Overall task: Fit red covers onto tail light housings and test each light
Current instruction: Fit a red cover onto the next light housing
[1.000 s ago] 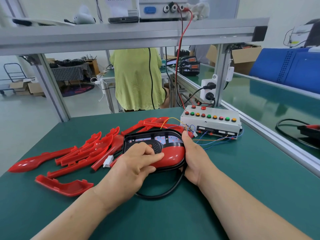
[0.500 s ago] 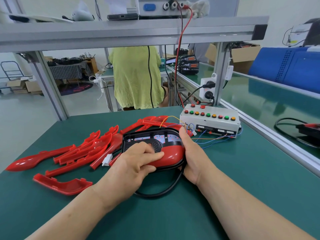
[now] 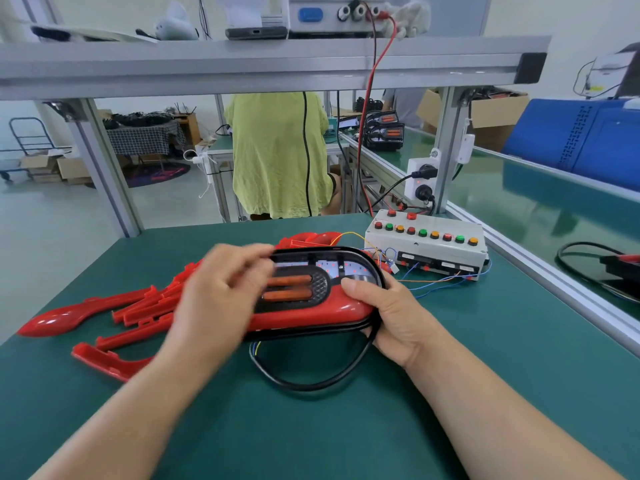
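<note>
A black tail light housing (image 3: 349, 258) lies tilted on the green bench, with a glossy red cover (image 3: 311, 312) along its near side. Two orange bars (image 3: 289, 287) glow inside it, and small red dots light its pale upper panel. My right hand (image 3: 393, 313) grips the housing's right end, thumb on top. Over the housing's left part hovers my left hand (image 3: 216, 296), blurred, its fingers loosely curled and holding nothing. A black cable (image 3: 311, 385) loops from under the housing toward me.
Several loose red covers (image 3: 138, 306) lie spread at the left of the housing. A white test box (image 3: 426, 245) with coloured buttons stands at the back right, thin wires running to the housing. A person in a yellow-green top sits beyond the bench.
My left hand has lifted off the housing's centre and shifted left and up, uncovering the middle. The two orange bars now glow. The near edge of the housing is raised higher in my right hand.
</note>
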